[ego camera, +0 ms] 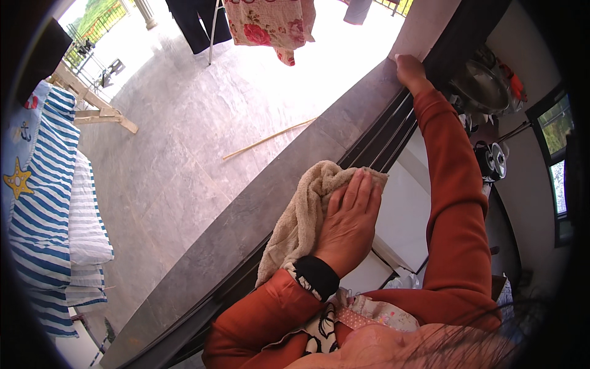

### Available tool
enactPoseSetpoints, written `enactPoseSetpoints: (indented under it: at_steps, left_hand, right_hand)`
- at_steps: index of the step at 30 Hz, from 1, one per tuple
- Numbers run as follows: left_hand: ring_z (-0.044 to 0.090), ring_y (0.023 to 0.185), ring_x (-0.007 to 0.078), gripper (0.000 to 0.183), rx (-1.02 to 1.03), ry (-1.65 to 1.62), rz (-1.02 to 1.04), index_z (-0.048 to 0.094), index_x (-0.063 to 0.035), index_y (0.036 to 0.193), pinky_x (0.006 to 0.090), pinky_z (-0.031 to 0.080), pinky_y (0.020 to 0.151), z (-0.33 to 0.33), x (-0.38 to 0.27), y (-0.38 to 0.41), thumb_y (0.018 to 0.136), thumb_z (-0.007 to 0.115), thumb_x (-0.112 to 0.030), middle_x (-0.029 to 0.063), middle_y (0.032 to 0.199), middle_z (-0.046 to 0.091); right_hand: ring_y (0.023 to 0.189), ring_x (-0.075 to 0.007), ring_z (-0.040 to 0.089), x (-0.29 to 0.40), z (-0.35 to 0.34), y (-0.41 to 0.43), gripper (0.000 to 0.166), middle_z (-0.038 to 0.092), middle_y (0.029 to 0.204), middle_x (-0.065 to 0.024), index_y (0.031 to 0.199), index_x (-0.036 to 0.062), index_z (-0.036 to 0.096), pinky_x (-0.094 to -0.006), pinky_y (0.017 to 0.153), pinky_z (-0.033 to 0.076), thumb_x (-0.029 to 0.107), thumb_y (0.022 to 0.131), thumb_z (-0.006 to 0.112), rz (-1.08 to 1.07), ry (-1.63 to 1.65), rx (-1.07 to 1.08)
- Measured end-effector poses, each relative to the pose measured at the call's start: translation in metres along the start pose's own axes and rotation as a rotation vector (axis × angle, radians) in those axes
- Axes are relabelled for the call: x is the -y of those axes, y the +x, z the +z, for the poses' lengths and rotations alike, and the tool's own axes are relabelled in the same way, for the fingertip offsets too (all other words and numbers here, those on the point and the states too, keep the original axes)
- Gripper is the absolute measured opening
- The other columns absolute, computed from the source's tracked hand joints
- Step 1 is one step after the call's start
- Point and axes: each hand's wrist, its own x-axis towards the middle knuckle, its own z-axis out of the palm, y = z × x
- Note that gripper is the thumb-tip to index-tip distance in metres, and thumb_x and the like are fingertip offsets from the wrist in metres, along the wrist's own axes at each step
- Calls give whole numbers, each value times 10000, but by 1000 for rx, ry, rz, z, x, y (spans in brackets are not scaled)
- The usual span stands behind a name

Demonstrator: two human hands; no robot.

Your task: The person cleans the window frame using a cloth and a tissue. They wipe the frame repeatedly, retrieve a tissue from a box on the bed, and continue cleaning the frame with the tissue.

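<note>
My left hand lies flat, fingers together, on a beige terry cloth. The bunched cloth rests over the dark metal sliding-window track and part of the grey stone sill. A black band circles that wrist. Stretched far forward, my right hand grips the light wall edge where it meets the sill and the dark frame. Its fingertips are partly hidden. Both arms wear rust-orange sleeves.
Outside, a thin stick lies on the grey tiled floor. Striped fabric hangs at left near a wooden stand. Floral clothing and dark trousers hang beyond. Indoors at right are a metal pan and a pot.
</note>
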Motion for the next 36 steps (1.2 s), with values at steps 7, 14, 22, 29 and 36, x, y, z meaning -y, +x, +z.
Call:
enactPoseSetpoints:
  at_steps: [7, 14, 22, 29, 36]
  left_hand:
    - [289, 1387, 297, 565, -7, 4, -7, 452, -20, 1327, 440, 217, 1106, 0, 2, 1, 782, 584, -85, 178, 1432, 376]
    - [302, 1381, 286, 551, -15, -4, -5, 462, -22, 1321, 432, 223, 1105, 2, 1, 1, 783, 572, -70, 171, 1418, 394]
    - [307, 1379, 274, 549, -4, -5, -41, 464, -33, 1325, 427, 227, 1102, -4, 1, 2, 786, 564, -66, 161, 1415, 397]
    - [307, 1381, 273, 541, -5, -9, -6, 469, -30, 1320, 423, 227, 1101, 0, -1, 4, 785, 550, -56, 159, 1423, 391]
    - [309, 1380, 274, 537, 0, -9, -40, 472, -23, 1316, 421, 226, 1101, -1, 2, 1, 786, 551, -56, 162, 1418, 396]
  right_hand:
    - [747, -259, 663, 67, -43, 16, 219, 676, 754, -139, 877, 28, 671, -371, 702, 514, 197, 748, 718, 86, 868, 575]
    - [906, -340, 643, 13, -1, 33, 184, 670, 932, -179, 866, 40, 649, -414, 806, 510, 194, 769, 677, 115, 50, 34]
    - [834, -328, 644, 74, 1, 26, 116, 667, 865, -151, 784, 16, 608, -408, 755, 503, 119, 760, 656, -54, 190, 36]
    - [842, -316, 644, 16, -8, 42, 213, 668, 852, -138, 812, 72, 636, -402, 753, 505, 238, 735, 746, 114, 123, 63]
    - [791, -300, 670, 41, 19, 40, 190, 689, 833, -133, 812, 56, 671, -371, 752, 527, 212, 728, 741, 77, 256, 39]
